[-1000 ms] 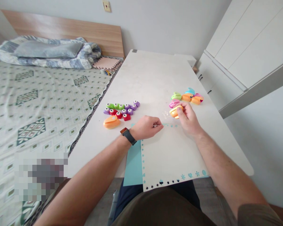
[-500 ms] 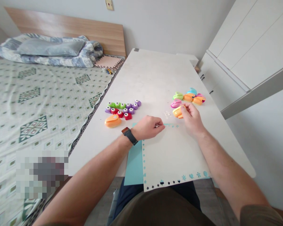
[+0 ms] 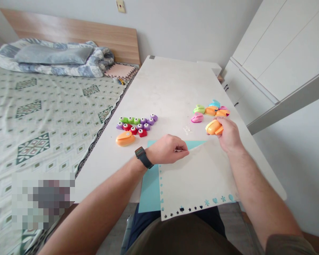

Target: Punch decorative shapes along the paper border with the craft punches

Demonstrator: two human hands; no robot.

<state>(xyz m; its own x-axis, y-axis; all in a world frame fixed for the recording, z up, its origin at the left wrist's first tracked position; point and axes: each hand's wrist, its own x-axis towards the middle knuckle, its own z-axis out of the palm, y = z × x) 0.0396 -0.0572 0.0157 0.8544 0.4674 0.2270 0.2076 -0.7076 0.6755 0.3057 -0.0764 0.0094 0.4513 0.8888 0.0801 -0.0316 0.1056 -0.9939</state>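
Note:
My left hand (image 3: 171, 149) pinches the far edge of a white sheet of paper (image 3: 194, 180), lifting that edge slightly. Punched shapes, such as stars, hearts and flowers, run along the sheet's left and near edges. Beneath it lies a light blue sheet (image 3: 150, 187), showing at the left and along the far side. In my right hand (image 3: 228, 132) is an orange craft punch (image 3: 214, 127), held above the table to the right of the paper's far edge. A pink craft punch (image 3: 197, 118) rests just beyond it.
Several coloured craft punches (image 3: 211, 111) cluster at the right. Several small green, purple and red punches (image 3: 140, 122) stand in rows at the left, with a larger orange punch (image 3: 125, 139) nearer. Tiny paper bits (image 3: 187, 130) lie mid-table. A bed (image 3: 69, 102) adjoins the left side.
My left hand has drawn the white sheet's far edge toward me, baring more blue sheet. My right hand has shifted right with the orange punch and turned it.

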